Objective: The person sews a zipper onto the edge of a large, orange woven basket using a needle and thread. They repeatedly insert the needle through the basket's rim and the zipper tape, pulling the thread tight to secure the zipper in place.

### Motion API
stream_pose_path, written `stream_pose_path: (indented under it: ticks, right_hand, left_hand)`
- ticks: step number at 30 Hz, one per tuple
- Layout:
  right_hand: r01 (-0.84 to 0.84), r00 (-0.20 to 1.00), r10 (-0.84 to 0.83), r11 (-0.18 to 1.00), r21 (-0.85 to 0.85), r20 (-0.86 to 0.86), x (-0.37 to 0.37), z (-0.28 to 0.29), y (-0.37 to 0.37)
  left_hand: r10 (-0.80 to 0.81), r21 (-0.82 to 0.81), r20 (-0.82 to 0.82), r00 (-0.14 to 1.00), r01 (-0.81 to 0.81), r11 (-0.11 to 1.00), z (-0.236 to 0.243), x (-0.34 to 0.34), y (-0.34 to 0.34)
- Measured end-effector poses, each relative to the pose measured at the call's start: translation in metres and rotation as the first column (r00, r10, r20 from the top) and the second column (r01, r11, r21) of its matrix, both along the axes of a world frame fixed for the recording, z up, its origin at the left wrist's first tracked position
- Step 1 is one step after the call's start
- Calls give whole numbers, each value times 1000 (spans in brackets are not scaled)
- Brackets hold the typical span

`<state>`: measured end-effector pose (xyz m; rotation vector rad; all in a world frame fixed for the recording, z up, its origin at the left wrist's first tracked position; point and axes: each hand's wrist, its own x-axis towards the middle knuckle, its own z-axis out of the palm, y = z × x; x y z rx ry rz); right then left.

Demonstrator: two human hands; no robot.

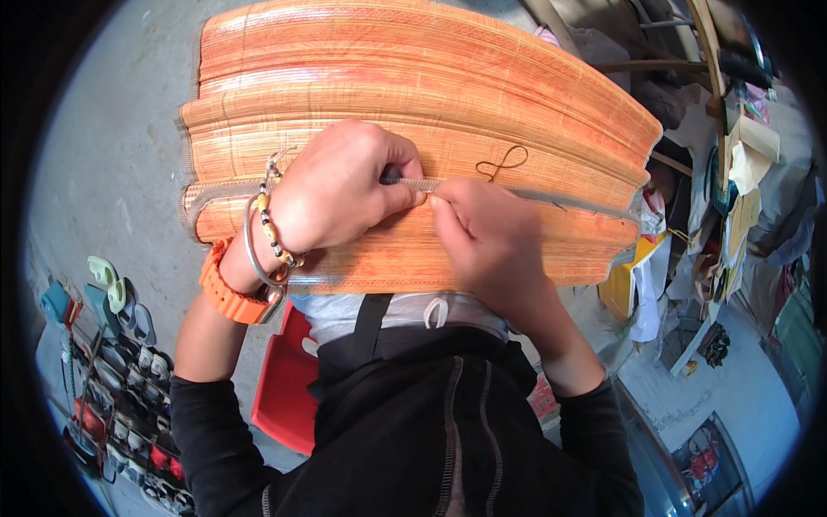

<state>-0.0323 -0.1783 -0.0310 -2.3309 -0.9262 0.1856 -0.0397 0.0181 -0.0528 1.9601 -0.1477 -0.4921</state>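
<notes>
A large orange bamboo-patterned mat (413,69) lies across my lap in curved folds, with a grey stitched binding strip (577,208) running crosswise along it. My left hand (345,181), wearing bracelets and an orange watch, grips the strip, thumb and fingertips closed on it. My right hand (482,233) is closed just beside the left, thumb and index finger pinched at the same strip near the middle. Whatever small item may be between the fingertips is too small to make out. A thin dark looped cord (501,164) rests on the mat above my right hand.
A red plastic chair (280,388) is under me. Rows of shoes and slippers (129,405) stand on the grey floor (121,172) at lower left. At right are wooden poles (655,66), piled papers and bags (745,146), and a pale panel (758,379).
</notes>
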Motion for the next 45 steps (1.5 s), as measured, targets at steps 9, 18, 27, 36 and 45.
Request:
stream_pose_path:
  ticks: [9, 18, 27, 36, 45]
  right_hand:
    - [13, 1000, -14, 999, -35, -10, -1, 11, -2]
    - [-87, 964, 89, 996, 22, -252, 61, 32, -10]
    - [-2, 502, 7, 1000, 7, -865, 79, 10, 3]
    - [851, 217, 454, 346, 395, -864, 223, 84, -142]
    - [859, 434, 80, 266, 438, -898, 230, 136, -268]
  left_hand:
    - [-5, -44, -28, 1000, 3, 999, 7, 2, -1]
    - [6, 91, 250, 968, -30, 995, 11, -13, 0]
    - [48, 162, 359, 932, -113, 980, 16, -27, -2]
    - [-23, 65, 179, 984, 12, 998, 9, -33, 9]
    - [-17, 49, 207, 978, 7, 999, 17, -30, 13]
